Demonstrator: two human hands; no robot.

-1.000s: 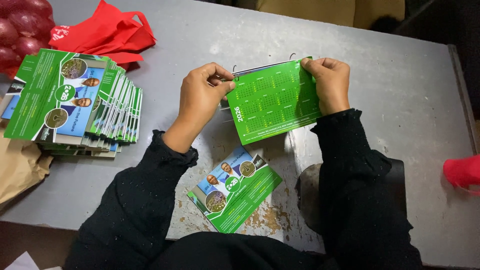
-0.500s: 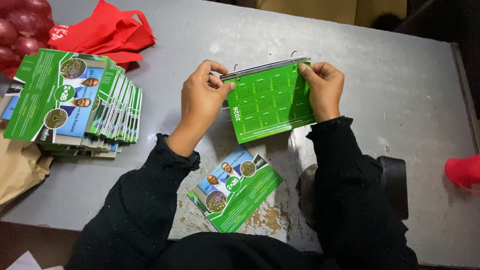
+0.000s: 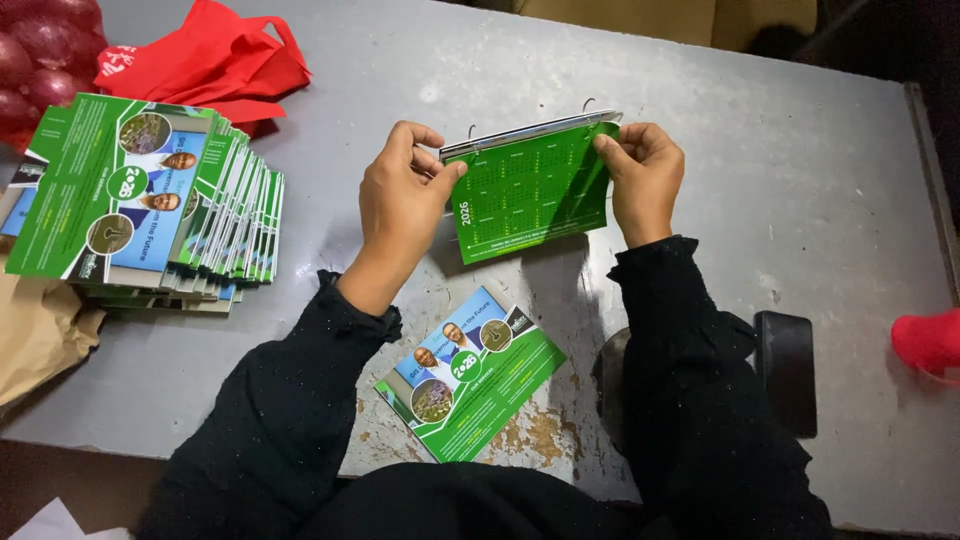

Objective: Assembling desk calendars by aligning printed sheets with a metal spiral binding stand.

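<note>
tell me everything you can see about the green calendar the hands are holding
The green calendar is a thin, glossy card printed with small month grids and a white strip along its lower edge. A silvery metal strip runs along its top edge, with two small wire hooks rising above it. It is held tilted above the grey table, top edge away from the person. The left hand pinches its upper left corner and the right hand its upper right corner. Nothing else touches it.

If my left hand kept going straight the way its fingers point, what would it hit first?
The left hand points right along the green calendar card it already grips; beyond that, likely the right hand holding the other end.
</note>
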